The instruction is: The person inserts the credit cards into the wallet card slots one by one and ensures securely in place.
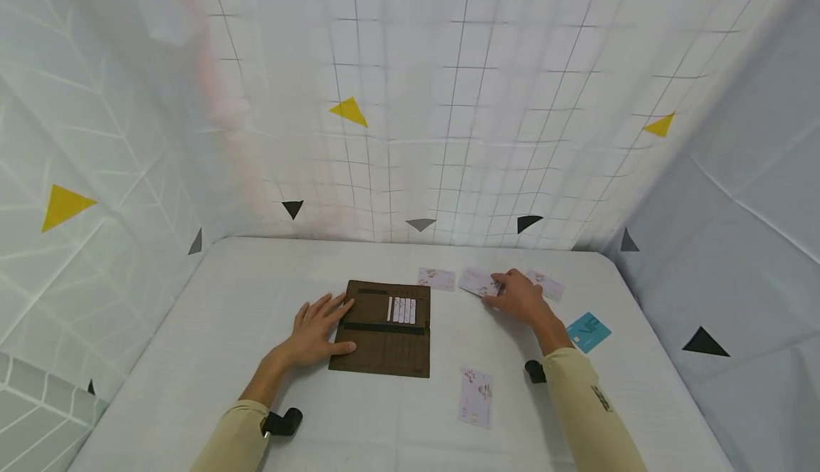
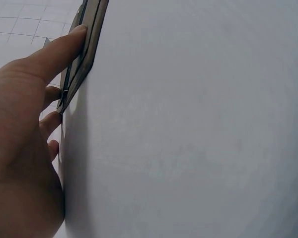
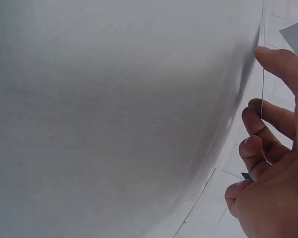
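A brown wallet (image 1: pixel 384 357) lies opened flat at mid-table, with several pale cards (image 1: pixel 405 310) tucked in the slots of its upper half. My left hand (image 1: pixel 314 333) rests on the wallet's left edge, fingers spread. In the left wrist view the thumb (image 2: pixel 64 52) presses on the wallet's edge (image 2: pixel 92 44). To the right, my right hand (image 1: pixel 520 298) pinches a pale lilac printed card (image 1: pixel 475 281) between thumb and fingers. The right wrist view shows that card edge-on, a thin line between the thumb and index finger of the hand (image 3: pixel 273 168).
One pale card (image 1: pixel 437 278) lies just behind the wallet, another (image 1: pixel 549 285) beyond my right hand. A third pale card (image 1: pixel 475 397) lies nearer me. The blue VIP card (image 1: pixel 589 332) is by my right forearm. White sheeting (image 1: pixel 410 137) encloses the table's back and sides.
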### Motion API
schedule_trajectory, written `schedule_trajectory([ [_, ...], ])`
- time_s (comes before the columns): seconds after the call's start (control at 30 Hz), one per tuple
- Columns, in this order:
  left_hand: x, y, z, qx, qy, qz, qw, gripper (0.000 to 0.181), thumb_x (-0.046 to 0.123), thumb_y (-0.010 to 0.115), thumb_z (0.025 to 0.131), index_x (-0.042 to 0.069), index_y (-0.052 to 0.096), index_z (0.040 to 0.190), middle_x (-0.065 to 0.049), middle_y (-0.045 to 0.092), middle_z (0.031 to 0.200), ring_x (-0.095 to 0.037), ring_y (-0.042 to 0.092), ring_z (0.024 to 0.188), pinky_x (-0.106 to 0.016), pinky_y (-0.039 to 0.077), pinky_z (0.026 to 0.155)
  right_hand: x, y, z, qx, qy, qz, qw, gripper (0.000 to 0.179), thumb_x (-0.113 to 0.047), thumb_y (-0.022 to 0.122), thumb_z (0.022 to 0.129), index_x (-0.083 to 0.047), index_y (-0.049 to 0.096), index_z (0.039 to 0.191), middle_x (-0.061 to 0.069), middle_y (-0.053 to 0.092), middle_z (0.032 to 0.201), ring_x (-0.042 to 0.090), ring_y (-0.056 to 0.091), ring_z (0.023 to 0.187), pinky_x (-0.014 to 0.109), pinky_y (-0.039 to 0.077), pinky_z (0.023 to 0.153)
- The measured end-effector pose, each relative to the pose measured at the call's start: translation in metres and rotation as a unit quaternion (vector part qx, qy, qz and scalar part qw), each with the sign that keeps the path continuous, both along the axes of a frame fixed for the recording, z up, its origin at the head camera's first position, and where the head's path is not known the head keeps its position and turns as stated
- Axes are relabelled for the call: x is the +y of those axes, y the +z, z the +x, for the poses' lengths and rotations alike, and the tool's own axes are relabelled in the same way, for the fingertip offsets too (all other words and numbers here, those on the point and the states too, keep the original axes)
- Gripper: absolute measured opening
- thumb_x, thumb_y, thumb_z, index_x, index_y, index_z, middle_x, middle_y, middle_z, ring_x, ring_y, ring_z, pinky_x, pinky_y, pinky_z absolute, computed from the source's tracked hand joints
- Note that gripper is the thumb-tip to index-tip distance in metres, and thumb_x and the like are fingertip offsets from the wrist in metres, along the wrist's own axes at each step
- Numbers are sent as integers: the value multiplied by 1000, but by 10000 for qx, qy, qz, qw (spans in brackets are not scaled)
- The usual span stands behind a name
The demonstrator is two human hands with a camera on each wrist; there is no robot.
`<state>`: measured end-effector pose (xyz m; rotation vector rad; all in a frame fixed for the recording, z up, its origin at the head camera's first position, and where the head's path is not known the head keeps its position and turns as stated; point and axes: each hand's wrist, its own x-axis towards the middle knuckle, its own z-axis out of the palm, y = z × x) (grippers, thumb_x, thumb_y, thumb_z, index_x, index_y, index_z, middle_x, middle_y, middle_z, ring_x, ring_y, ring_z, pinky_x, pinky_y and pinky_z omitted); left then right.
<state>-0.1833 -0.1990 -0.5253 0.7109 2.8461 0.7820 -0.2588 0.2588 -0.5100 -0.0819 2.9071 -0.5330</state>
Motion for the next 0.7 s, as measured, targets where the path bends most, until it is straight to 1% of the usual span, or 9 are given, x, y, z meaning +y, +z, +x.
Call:
schedule_trajectory([
  [0.1,0,-1,0,7,18,-15,10000,87,51,73,88,14,35,158,-13,26,165,-44,15,151,-72,3,113,-1,1,1,135,107,-97,9998,69,-45,72,90,-7,55,144,14,58,119,29,56,102,66,36,92],
  [0.2,0,-1,0,-9,24,-12,10000,88,51,73,88,14,35,158,-13,26,165,-44,15,151,-72,3,113,-2,3,3,274,260,-255,9990,69,-48,72,89,-8,57,143,13,59,117,30,58,103,70,35,95],
  [0.3,0,-1,0,-37,16,-6,10000,88,51,73,88,15,34,158,-13,25,165,-44,14,151,-72,2,114,-7,7,7,350,453,-452,9973,69,-49,73,88,-10,58,143,13,60,119,33,59,109,75,30,100],
  [0.37,0,0,0,-42,11,5,10000,88,51,73,88,15,34,158,-13,25,165,-44,14,151,-72,2,114,-12,10,10,367,581,-536,9962,68,-49,74,88,-10,59,142,13,61,121,33,58,113,76,28,102],
  [0.43,0,0,0,-54,6,20,10000,87,50,73,89,14,34,158,-13,25,165,-44,14,151,-72,2,114,-18,14,13,374,708,-567,9952,67,-49,75,87,-12,60,141,12,61,122,32,57,115,73,29,102],
  [0.5,0,1,0,-75,8,32,10000,87,50,73,89,14,34,158,-13,25,165,-44,14,151,-72,2,114,-26,17,15,370,832,-556,9943,67,-48,75,87,-12,61,141,10,62,121,30,56,114,66,33,99],
  [0.6,1,3,1,-114,15,32,9999,87,49,73,89,14,34,158,-13,24,166,-43,13,152,-71,1,114,-36,18,19,392,1006,-474,9930,66,-50,77,85,-14,62,139,7,62,120,26,57,109,52,37,88],
  [0.63,1,3,1,-129,20,25,9999,87,49,73,89,14,34,158,-13,24,166,-43,13,152,-71,1,114,-39,18,20,412,1085,-451,9922,66,-49,77,84,-14,63,138,7,62,120,25,57,108,49,36,84],
  [0.7,1,3,1,-125,29,2,9999,87,49,73,89,14,34,158,-13,24,166,-44,13,152,-71,1,114,-45,17,23,446,1212,-419,9907,65,-49,78,83,-15,64,137,5,63,119,23,58,105,44,34,80],
])
